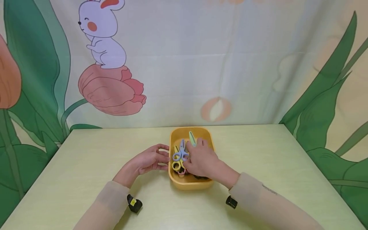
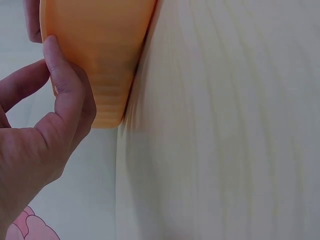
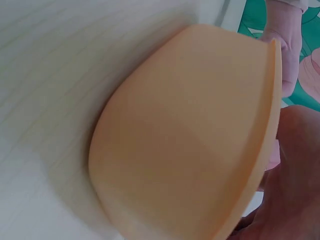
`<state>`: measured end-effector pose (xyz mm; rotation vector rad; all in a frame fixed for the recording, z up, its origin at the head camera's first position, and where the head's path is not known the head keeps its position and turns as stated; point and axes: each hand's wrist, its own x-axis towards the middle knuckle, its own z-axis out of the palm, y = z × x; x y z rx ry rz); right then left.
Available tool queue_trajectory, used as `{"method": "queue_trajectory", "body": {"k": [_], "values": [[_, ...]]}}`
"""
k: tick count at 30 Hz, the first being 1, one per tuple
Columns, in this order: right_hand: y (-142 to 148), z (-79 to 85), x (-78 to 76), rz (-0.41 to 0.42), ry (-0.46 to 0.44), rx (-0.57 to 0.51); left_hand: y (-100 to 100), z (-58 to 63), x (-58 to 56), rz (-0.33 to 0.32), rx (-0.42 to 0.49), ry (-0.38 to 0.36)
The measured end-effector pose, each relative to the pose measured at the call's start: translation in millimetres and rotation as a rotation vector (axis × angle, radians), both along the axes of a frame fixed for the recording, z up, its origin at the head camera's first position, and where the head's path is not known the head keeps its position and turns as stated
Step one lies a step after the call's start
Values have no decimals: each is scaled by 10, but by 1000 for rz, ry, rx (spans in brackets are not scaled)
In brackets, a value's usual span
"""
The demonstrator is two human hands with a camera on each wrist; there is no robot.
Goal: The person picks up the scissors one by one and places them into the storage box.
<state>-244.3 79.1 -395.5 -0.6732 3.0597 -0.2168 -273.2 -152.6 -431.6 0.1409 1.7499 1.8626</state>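
A yellow-orange plastic bin (image 1: 191, 185) holds several small scissors. My left hand (image 1: 152, 158) is at the bin's left side, with loosely bent fingers and fingertips (image 2: 52, 47) right at the rim. My right hand (image 1: 202, 159) reaches down into the bin from the right, over the scissors. Blue scissors (image 1: 185, 156) and yellow scissors (image 1: 176, 165) lie left of it, with a pink handle (image 1: 181, 172) below them. From under the right hand's fingers juts a light green blade-like piece (image 1: 192, 138). Those fingertips are hidden; I cannot tell whether they grip anything.
The bin stands on a pale wood-grain table (image 1: 123, 143), close to its back edge. Behind it hangs a printed cloth (image 1: 172, 64) with a rabbit and flowers. Dark items (image 1: 201, 177) lie at the near end of the bin, partly covered by the right hand.
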Motion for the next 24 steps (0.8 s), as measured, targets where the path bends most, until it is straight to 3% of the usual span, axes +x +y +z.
{"method": "queue_trajectory", "body": {"k": [9,15,24], "values": [[-174,-39,-21,19,-89,51,-9,29,7,4,-10,1],[-214,-94,-47,45,-93,58,-5,24,4,-3,-12,9],[-224,-86,-74,112,-94,-10,-7,23,15,1,-17,2]]}}
